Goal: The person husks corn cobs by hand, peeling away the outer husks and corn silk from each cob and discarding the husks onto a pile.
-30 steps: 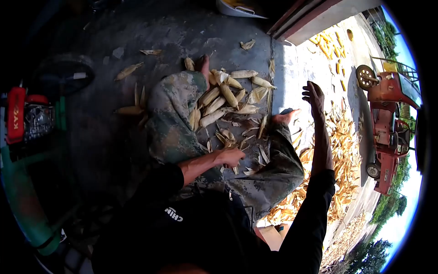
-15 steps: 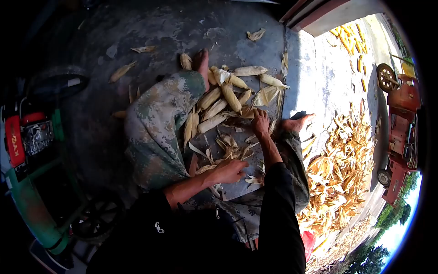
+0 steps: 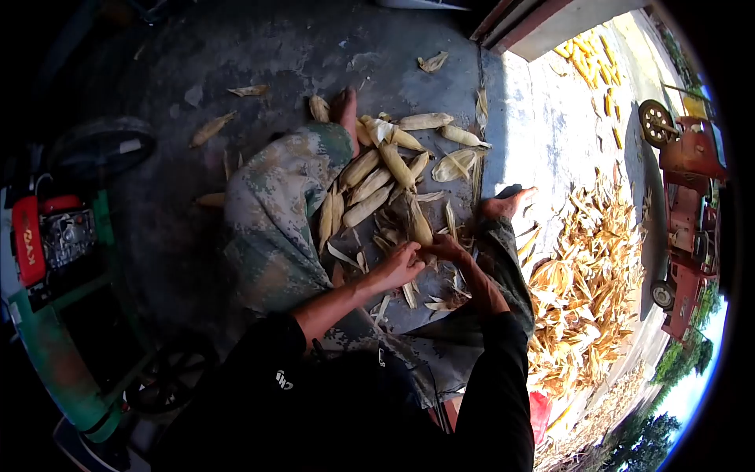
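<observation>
An ear of corn in its pale husk (image 3: pixel 419 223) points away from me, its near end between my two hands. My right hand (image 3: pixel 447 249) is closed around that near end. My left hand (image 3: pixel 399 266) meets it there, fingers pinched against the same end; exactly what they grip, husk or stalk, is hidden. Just beyond lies a pile of unhusked ears (image 3: pixel 371 183) between my feet. Loose husk pieces (image 3: pixel 439 297) are scattered on the floor below my hands.
A large heap of dry husks (image 3: pixel 582 307) lies in sunlight to the right, with bare yellow cobs (image 3: pixel 590 59) farther off. On the left stands a green machine with a red engine (image 3: pixel 59 244). A red vehicle (image 3: pixel 688 212) is outside. My bare feet (image 3: pixel 507 204) flank the pile.
My right hand has drawn back from the pile toward me, bringing an ear of corn. My left hand has moved forward and right to meet it.
</observation>
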`<state>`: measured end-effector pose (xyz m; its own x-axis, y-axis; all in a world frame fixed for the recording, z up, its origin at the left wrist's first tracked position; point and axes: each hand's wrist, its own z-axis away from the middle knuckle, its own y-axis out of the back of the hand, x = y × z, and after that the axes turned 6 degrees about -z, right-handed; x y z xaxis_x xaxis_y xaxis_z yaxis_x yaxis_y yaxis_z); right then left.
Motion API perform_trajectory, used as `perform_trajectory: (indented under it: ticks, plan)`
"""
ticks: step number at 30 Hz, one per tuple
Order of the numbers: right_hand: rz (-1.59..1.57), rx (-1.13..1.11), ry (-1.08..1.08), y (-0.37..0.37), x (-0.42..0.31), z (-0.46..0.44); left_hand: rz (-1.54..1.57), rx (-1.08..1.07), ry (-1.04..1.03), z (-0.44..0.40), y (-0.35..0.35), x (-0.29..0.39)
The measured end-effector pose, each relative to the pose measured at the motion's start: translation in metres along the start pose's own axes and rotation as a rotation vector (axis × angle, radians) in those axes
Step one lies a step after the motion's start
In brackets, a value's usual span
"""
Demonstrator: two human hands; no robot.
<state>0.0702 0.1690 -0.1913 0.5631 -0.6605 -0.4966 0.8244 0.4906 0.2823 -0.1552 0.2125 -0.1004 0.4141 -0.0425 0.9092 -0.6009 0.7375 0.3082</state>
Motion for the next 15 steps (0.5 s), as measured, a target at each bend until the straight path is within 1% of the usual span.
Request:
perform_trajectory:
  ticks: [1, 2, 3, 4, 6, 8, 10, 12, 13, 14, 15]
  plan:
    - [-0.389, -0.092, 0.058, -0.006, -0.007, 0.027, -0.003, -0.001, -0.019, -0.002, -0.002, -0.011]
    - [-0.388, -0.072, 0.063, -0.011, -0.018, 0.053, -0.012, 0.022, 0.078, -0.006, -0.005, -0.023]
    - [-0.639, -0.077, 0.124, -0.016, -0.033, 0.079, -0.022, 0.044, 0.174, -0.010, -0.004, -0.026]
    - [-0.890, -0.084, 0.191, -0.020, -0.048, 0.100, -0.007, 0.003, 0.249, -0.010, 0.010, -0.008]
    - [-0.886, -0.055, 0.219, -0.027, -0.069, 0.131, 0.341, -0.169, 0.172, -0.005, 0.018, 0.000]
    - [-0.925, -0.041, 0.320, -0.038, -0.087, 0.153, 0.312, -0.209, 0.095, 0.001, 0.024, 0.016]
    - [-0.917, 0.009, 0.332, -0.047, -0.093, 0.167, 0.285, -0.255, 0.021, 0.007, 0.027, 0.027]
    - [-0.834, 0.071, 0.431, -0.052, -0.092, 0.170, 0.006, -0.105, -0.033, 0.013, 0.026, 0.017]
    - [-0.717, 0.220, 0.481, -0.055, -0.089, 0.164, -0.013, -0.138, -0.078, 0.012, 0.026, 0.009]
    - [-0.724, 0.235, 0.489, -0.059, -0.090, 0.165, -0.023, -0.147, -0.091, 0.014, 0.032, 0.014]
    - [-0.841, 0.365, 0.516, -0.062, -0.092, 0.167, -0.014, -0.156, -0.081, 0.017, 0.035, 0.020]
